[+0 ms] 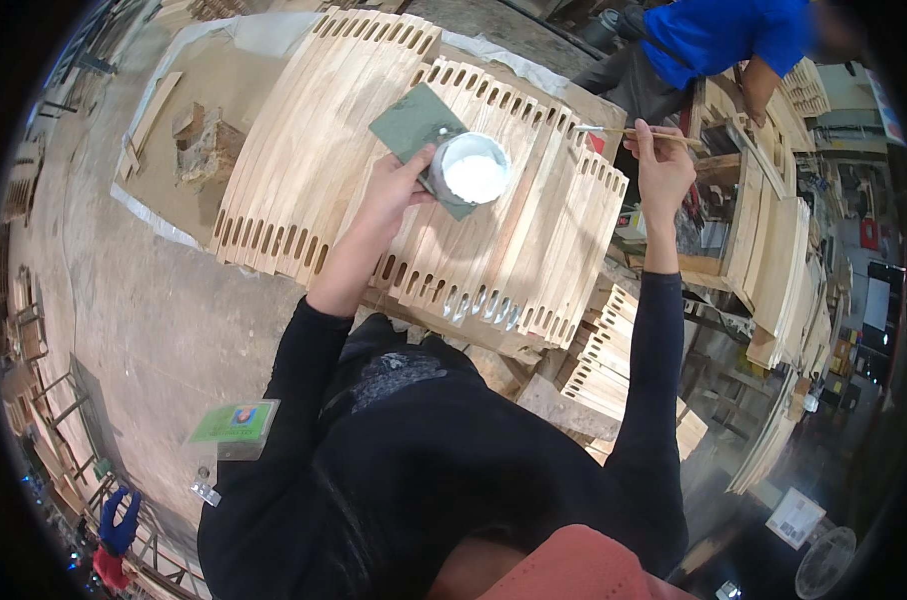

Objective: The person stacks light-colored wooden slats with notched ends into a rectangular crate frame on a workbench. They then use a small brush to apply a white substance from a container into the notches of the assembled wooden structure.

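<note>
Left hand [394,190], center of the frame, closed on the edge of one flat green board [411,122], thumb on top and fingers curled toward the underside; on the board sits one round cup [477,170] with white matter inside. Whether the thumb also presses on the cup cannot be told. Right hand [666,175], upper right of center, with thumb and fingers pinched on the handle of one slender brush [674,137], whose whitened tip points left, over the upper right part of the slats; contact of tip and wood cannot be judged. Pale wooden slats [549,225], too many to count surely, lie side by side across the upper center, each visible end pierced by one elongated slot; at least four slots along the lower edge bear white material. One further stack of slotted slats [604,345] appears right of center, below the first. Upper left: one loose wooden strip [154,112] and one rough brown block [209,145] on a brown sheet [244,75]. Two other people are visible: one in a blue shirt [709,35], upper right; one in red and blue [114,560], small, lower left. One card [236,425] hangs by the left sleeve.
</note>
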Tool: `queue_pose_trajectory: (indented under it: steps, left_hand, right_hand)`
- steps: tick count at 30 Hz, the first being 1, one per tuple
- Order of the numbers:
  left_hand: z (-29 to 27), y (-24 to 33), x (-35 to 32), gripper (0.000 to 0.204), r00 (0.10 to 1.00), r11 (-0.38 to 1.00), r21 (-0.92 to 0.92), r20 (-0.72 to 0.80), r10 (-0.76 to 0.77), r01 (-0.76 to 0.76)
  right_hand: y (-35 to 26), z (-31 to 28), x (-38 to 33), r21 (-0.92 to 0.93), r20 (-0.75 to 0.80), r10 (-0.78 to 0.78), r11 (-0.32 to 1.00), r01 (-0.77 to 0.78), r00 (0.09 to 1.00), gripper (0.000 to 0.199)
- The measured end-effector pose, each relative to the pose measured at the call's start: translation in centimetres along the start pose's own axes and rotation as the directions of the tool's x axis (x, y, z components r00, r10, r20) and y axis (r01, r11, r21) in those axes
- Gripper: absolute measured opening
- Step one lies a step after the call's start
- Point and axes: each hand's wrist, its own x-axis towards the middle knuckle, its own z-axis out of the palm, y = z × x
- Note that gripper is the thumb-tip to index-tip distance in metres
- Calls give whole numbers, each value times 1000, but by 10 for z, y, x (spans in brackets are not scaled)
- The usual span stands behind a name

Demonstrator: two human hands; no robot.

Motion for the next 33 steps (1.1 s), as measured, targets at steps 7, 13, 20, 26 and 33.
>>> queue_pose_trajectory:
  steps: [7,13,20,26,33]
  left_hand:
    - [-33,-5,-16,34,998,999,-40,-60,7,-10]
    - [-55,2,-25,38,996,997,-71,-89,6,-12]
    - [-70,3,-26,40,992,992,-122,-124,11,-27]
    - [-75,-2,-26,39,992,988,-147,-125,18,-36]
    - [-76,-4,-23,36,993,989,-140,-114,24,-40]
  right_hand:
    - [14,10,10,-171,-34,-44,985,38,998,23]
    - [16,10,10,-227,-34,-9,974,1,999,25]
    - [21,12,12,-235,-30,-79,970,69,996,27]
    - [12,12,11,-283,16,-74,956,76,997,25]
    - [22,21,19,-388,112,-69,916,107,991,26]
